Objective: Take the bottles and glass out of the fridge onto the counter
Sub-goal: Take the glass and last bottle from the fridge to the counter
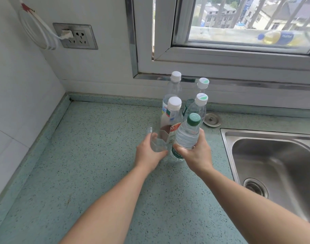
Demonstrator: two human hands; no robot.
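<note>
Two hands work mid-counter (83,155). Left hand (149,154) wraps a clear glass (157,143); right hand (198,154) grips a green-capped water bottle (187,134), just before four standing bottles (194,108) toward the back edge. Set both down upright, clear of neighbours, then release.

A home kitchen is shown. A speckled green tabletop (90,155) is fitted into a corner of white tiled wall (13,103), and a stainless steel sink (283,164) with a round drain (255,187) is set into it on the right. A wall socket (76,36) is mounted above, with a coiled white cable (36,32) plugged in. Residential houses (219,14) are seen through the window (238,55).
</note>
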